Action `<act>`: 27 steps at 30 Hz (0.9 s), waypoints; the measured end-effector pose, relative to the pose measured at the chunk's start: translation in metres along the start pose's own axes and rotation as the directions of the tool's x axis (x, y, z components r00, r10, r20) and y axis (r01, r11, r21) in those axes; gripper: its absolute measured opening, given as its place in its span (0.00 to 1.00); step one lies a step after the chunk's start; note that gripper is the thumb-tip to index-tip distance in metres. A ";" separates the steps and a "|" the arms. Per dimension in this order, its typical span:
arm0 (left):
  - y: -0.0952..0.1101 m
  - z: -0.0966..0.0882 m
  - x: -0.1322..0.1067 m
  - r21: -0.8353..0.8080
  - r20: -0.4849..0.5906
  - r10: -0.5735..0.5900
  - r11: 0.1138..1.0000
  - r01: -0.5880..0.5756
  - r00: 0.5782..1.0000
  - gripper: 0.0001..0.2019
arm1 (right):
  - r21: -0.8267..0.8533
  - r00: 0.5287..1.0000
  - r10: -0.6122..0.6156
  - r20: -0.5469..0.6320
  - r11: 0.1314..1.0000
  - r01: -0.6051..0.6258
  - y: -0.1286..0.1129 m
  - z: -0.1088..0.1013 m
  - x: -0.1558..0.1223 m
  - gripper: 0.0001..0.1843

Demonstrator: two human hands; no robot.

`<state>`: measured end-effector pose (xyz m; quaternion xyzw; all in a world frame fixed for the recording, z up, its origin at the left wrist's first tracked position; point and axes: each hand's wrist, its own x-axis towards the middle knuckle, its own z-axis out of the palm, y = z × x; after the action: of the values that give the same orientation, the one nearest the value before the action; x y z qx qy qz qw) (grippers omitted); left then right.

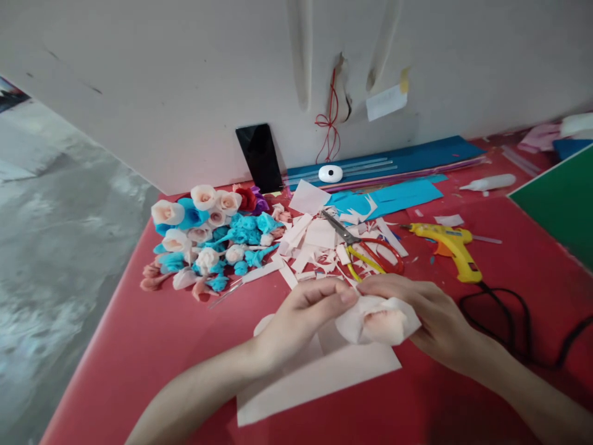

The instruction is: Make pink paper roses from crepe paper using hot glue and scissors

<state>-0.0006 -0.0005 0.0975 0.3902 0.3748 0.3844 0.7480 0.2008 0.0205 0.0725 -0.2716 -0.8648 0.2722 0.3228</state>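
Observation:
Between my two hands is a pale paper flower (382,321), cream-white with a peach-tinted centre. My left hand (315,312) pinches its left edge between thumb and fingers. From behind and the right, my right hand (424,312) grips the flower; some of those fingers are hidden by the petals. Under my hands a pale sheet of paper (319,386) lies on the red table. Just beyond them, scissors (356,244) with red and yellow handles rest on a heap of white paper scraps (306,247).
Finished-looking paper flowers (204,235) crowd the left. A yellow glue gun (449,244) and its black cable (504,309) lie right. At the back are a phone (259,157) against the wall, a white oval case (330,173), blue paper (393,198) and a white bottle (491,182).

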 end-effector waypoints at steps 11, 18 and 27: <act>-0.006 0.001 0.002 0.050 0.035 0.255 0.965 -0.257 0.966 0.09 | 0.030 0.993 0.091 -0.070 0.996 -0.089 -0.014 -0.006 0.001 0.08; -0.007 0.001 0.002 0.356 0.201 0.372 0.834 -0.421 0.906 0.19 | 0.082 0.990 0.087 0.110 0.992 -0.096 -0.024 -0.009 0.001 0.08; -0.011 0.005 -0.003 0.388 0.206 0.476 0.762 -0.518 0.855 0.09 | 0.125 0.988 0.033 0.149 0.991 -0.052 -0.026 -0.004 0.001 0.05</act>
<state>0.0053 -0.0088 0.0908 0.6483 0.2973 0.4577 0.5309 0.1948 0.0035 0.0923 -0.2481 -0.8607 0.3535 0.2695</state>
